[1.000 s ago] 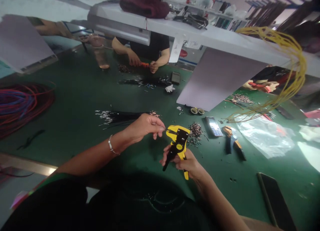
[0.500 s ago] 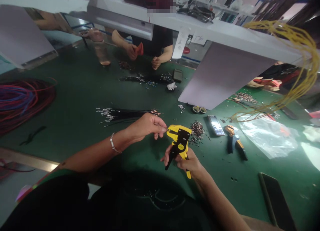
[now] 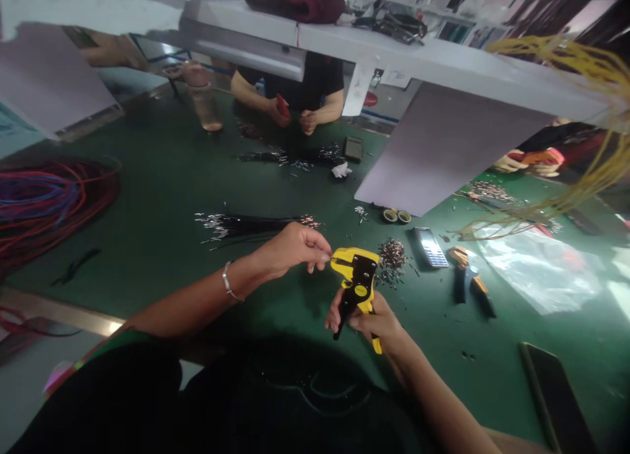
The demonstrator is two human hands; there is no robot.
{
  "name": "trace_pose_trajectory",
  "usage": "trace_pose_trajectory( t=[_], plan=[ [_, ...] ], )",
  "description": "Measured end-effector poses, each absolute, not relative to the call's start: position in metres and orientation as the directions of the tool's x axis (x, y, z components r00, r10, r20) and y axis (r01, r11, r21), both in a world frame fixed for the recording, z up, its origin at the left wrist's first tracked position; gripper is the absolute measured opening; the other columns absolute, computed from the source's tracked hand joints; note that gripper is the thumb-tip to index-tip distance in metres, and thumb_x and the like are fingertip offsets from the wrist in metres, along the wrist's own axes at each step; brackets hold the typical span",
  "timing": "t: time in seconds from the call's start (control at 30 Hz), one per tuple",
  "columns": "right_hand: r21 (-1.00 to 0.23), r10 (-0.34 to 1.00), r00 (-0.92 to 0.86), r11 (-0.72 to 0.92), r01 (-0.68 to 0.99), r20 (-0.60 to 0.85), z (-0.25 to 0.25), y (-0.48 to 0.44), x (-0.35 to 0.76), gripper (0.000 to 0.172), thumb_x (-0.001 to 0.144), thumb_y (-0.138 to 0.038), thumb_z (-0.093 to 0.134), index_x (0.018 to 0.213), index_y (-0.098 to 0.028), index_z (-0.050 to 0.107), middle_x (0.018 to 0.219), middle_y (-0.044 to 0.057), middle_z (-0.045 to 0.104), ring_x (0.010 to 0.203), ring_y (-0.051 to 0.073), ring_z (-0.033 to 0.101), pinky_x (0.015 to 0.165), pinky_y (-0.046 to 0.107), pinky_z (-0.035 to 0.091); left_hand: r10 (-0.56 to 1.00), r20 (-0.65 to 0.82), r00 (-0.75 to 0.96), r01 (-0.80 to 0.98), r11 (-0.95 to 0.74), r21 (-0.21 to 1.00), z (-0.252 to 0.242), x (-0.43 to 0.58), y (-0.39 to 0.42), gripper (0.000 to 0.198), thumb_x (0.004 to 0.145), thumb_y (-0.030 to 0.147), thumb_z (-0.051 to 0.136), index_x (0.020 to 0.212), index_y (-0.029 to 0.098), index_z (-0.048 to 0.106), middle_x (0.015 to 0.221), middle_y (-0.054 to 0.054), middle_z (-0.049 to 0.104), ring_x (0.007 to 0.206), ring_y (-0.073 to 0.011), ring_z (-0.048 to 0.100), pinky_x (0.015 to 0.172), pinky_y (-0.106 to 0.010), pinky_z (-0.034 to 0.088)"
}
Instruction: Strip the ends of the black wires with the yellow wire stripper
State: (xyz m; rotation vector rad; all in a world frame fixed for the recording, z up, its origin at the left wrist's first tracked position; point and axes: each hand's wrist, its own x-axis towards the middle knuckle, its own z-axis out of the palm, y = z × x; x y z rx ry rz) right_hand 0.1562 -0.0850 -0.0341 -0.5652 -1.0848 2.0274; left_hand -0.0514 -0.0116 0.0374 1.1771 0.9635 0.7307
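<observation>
A green table (image 3: 147, 198) carries a bundle of black wires (image 3: 246, 226) with bare ends and, just beside a yellow wire stripper (image 3: 357, 280), a heap of small metal terminals (image 3: 392, 256). The stripper is held above the table in the right hand (image 3: 369, 323), fingers (image 3: 367, 321) wrapped round its handle. The left hand (image 3: 293, 249) sits near its nose, fingers (image 3: 317, 252) narrowly pinched, perhaps on a thin wire, too fine to confirm. Risk: a weak pinch could let the wire slip.

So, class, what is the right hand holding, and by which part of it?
The right hand grips a yellow-and-black wire stripper by its handles.
</observation>
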Motion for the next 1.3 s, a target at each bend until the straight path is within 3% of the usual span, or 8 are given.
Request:
trace_pose_trajectory(
  t=[0.23, 0.67, 1.3],
  plan=[
    [-0.837, 0.782, -0.621, -0.370, -0.403, -0.047, -0.032, -0.087, 0.157, 0.027, 0.073, -0.026, 0.076, 0.092, -0.012, 0.064, 0.072, 0.006, 0.065, 0.064, 0.021, 0.063, 0.062, 0.040, 0.054, 0.873, -0.222, 0.434, 0.031, 0.232, 0.972, 0.039, -0.052, -0.011, 0.006, 0.063, 0.009, 0.068, 0.069, 0.010, 0.070, 0.053, -0.001, 0.064, 0.046, -0.0070, 0.055, 0.047, -0.020, 0.043],
    [-0.806, 0.793, -0.604, -0.406, -0.431, -0.076, -0.038, -0.092, 0.154, 0.025, 0.072, -0.027, 0.078, 0.083, -0.013, 0.061, 0.062, 0.001, 0.059, 0.053, 0.015, 0.057, 0.050, 0.032, 0.050, 0.866, -0.222, 0.449, 0.029, 0.234, 0.972, 0.039, -0.053, -0.011, 0.006, 0.063, 0.009, 0.067, 0.068, 0.011, 0.069, 0.053, 0.000, 0.064, 0.047, -0.0070, 0.055, 0.048, -0.020, 0.044],
    [-0.810, 0.803, -0.583, -0.423, -0.407, -0.127, -0.029, -0.098, 0.152, 0.023, 0.070, -0.021, 0.078, 0.077, -0.015, 0.057, 0.062, -0.002, 0.054, 0.046, 0.009, 0.047, 0.044, 0.026, 0.040, 0.863, -0.166, 0.477, 0.041, 0.167, 0.985, 0.036, -0.055, -0.009, 0.005, 0.065, 0.008, 0.066, 0.068, 0.011, 0.069, 0.053, 0.000, 0.063, 0.048, -0.0071, 0.055, 0.048, -0.020, 0.044]
  ],
)
